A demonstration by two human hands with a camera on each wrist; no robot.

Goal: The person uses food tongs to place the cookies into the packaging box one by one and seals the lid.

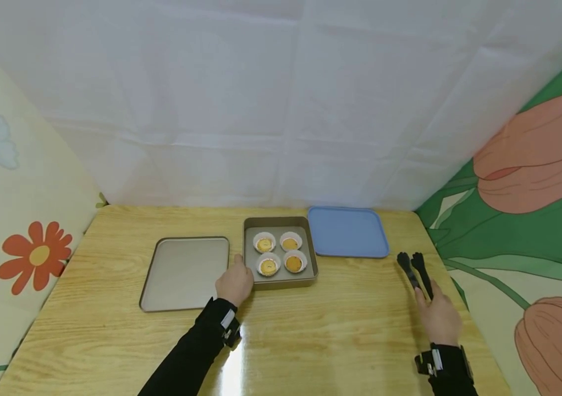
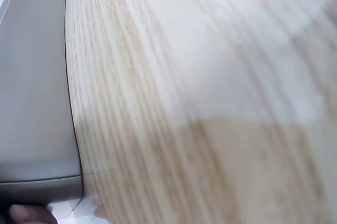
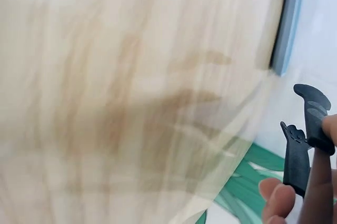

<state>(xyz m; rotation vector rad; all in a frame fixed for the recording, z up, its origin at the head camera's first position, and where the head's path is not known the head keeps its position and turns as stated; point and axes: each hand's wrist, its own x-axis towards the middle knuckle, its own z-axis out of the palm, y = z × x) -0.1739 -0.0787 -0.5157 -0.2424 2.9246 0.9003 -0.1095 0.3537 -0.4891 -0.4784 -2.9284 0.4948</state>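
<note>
On the desk (image 1: pixel 310 330), a deep pan (image 1: pixel 280 276) sits at the middle with four cupcakes (image 1: pixel 279 253) in it, two by two. A flat tray (image 1: pixel 185 273) lies just left of it, a second tray (image 1: pixel 347 232) just right and slightly behind. Tongs (image 1: pixel 416 269) lie further right, near the desk's edge. The left hand (image 1: pixel 234 284) touches the pan's front left corner; the right hand (image 1: pixel 440 316) is at the near end of the tongs.

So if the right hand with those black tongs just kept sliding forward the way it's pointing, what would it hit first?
Probably the blue tray. The right hand holds the black tongs, tips aimed away and slightly left, toward the tray's near right corner. They could slip just past it; depth is hard to judge.
</note>
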